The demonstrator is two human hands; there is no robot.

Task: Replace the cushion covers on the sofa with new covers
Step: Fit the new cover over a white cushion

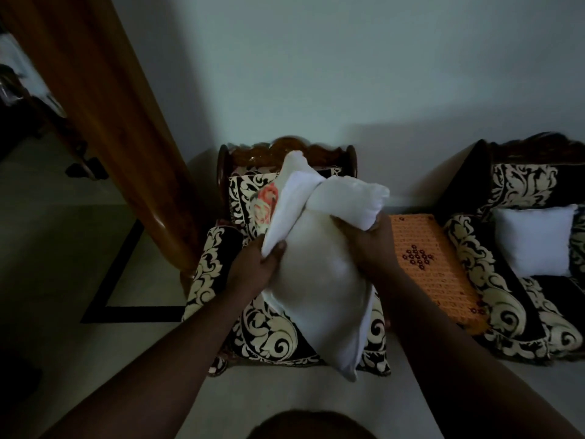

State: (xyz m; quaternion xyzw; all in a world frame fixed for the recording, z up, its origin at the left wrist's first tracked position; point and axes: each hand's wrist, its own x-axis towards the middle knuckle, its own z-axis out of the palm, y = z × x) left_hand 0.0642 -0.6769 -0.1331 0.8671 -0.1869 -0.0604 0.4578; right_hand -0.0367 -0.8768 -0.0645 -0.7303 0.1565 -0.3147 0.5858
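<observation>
Two bare hands work at a white cushion (319, 280) held up in front of the armchair (269, 331), the single seat with the black-and-cream scroll upholstery and carved wooden backrest. The left hand (258, 267) grips the cushion's left edge, fingers curled round a fold of white cover fabric (292, 198) that is peeled back and bunched at the top. The right hand (368, 240) clutches the upper right corner, fingers closed on the stuffed white bulge that pokes out toward the right. The cushion hangs tilted, its lower corner pointing down over the armchair's front edge, its upper end rising in front of the backrest. Behind it, leaning against the armchair's back, a floral cover (266, 202) with pink and red blooms peeks out on the left side. Just right of the armchair stands a small table under an orange patterned cloth (427, 258) with a cluster of dark rings stitched at its middle. Right of that table sits a sofa (493, 280) in the same scroll fabric, and a plain white cushion (536, 240) rests upright on its seat against the back. Left of the armchair a polished wooden door (104, 122) swings across, and a pale wall (348, 74) rises behind everything.
</observation>
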